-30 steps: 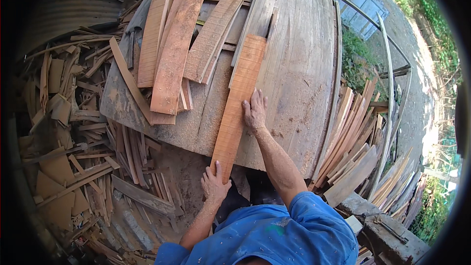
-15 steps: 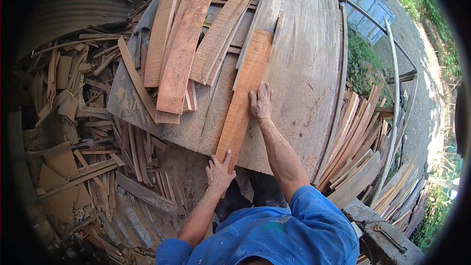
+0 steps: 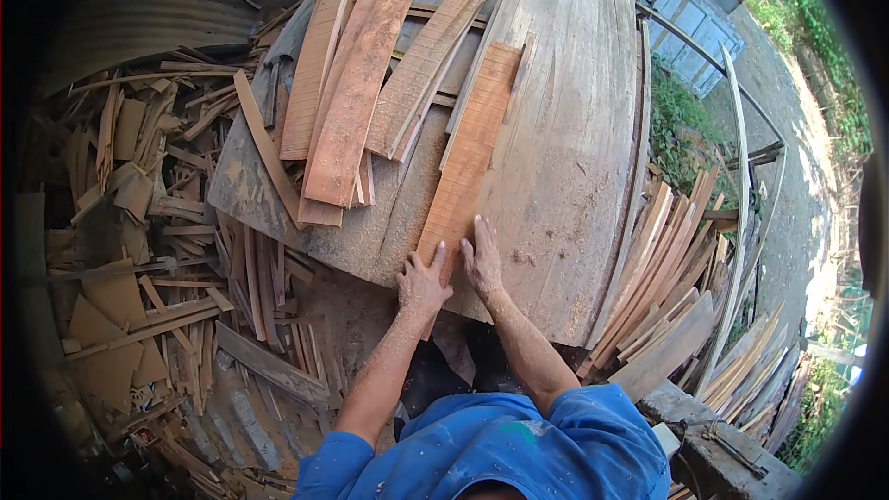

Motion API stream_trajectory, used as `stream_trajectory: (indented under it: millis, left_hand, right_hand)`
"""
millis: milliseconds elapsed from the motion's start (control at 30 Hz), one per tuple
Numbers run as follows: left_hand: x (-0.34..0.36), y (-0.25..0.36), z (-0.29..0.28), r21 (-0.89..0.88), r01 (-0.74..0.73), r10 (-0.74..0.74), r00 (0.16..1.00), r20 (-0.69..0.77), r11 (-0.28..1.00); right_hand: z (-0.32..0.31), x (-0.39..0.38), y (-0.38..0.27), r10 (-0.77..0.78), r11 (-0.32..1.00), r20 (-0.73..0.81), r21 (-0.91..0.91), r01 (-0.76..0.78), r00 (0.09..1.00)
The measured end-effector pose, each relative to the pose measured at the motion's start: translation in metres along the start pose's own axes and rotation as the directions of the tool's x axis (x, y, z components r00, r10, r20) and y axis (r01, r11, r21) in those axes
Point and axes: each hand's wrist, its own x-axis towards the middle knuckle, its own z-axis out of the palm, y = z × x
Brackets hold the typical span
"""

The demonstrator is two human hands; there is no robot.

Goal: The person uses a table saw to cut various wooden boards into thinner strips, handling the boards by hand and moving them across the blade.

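Note:
A long reddish-brown wooden plank (image 3: 472, 143) lies lengthwise on the weathered wooden tabletop (image 3: 565, 139). Its near end sticks out past the front edge, partly behind my left wrist. My left hand (image 3: 424, 283) grips the plank near that end, thumb and fingers over its face and left edge. Just right of the plank, my right hand (image 3: 483, 261) lies flat with fingers extended, at the plank's right edge; whether it touches the wood, I cannot tell. Thin wooden strips (image 3: 520, 74) flank the plank's far part on both sides. Sawdust clings to both forearms.
Rough curved boards (image 3: 370, 83) are stacked on the table's left. A hammer (image 3: 272, 83) lies at its left edge. Scrap wood (image 3: 120, 315) covers the ground at left; long offcuts (image 3: 648, 268) lean at right. A concrete block (image 3: 704, 435) stands at lower right.
My right hand has come back along the plank toward its near end. My left hand has shifted a little farther up it. The view has moved slightly; the plank looks unmoved on the table.

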Motion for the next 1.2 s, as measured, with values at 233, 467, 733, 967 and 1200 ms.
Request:
stream_trajectory:
  millis: [233,467,733,967,1200]
  left_hand:
    - [0.060,0.019,-0.030,-0.063,-0.080,0.077,0.996,-0.052,0.995]
    - [0.098,0.027,-0.044,-0.051,-0.080,0.077,0.996,-0.050,0.996]
    - [0.095,0.024,-0.076,0.029,-0.117,0.119,0.992,-0.044,0.993]
    - [0.072,-0.020,-0.046,0.437,-0.416,0.515,0.847,-0.132,0.797]
    - [0.113,-0.008,-0.062,0.561,-0.446,0.577,0.814,-0.070,0.697]
  right_hand:
    - [-0.017,-0.135,-0.041,-0.133,0.980,0.322,-0.100,0.174,0.937]
    - [0.017,-0.115,-0.061,-0.007,0.941,0.280,-0.323,0.101,0.960]
    - [0.025,-0.065,-0.029,-0.109,0.901,0.139,-0.404,0.157,0.984]
    - [0.011,-0.002,-0.019,-0.020,0.927,0.133,-0.369,0.069,0.991]
    - [0.000,0.026,-0.019,0.012,0.915,0.109,-0.401,0.033,0.994]
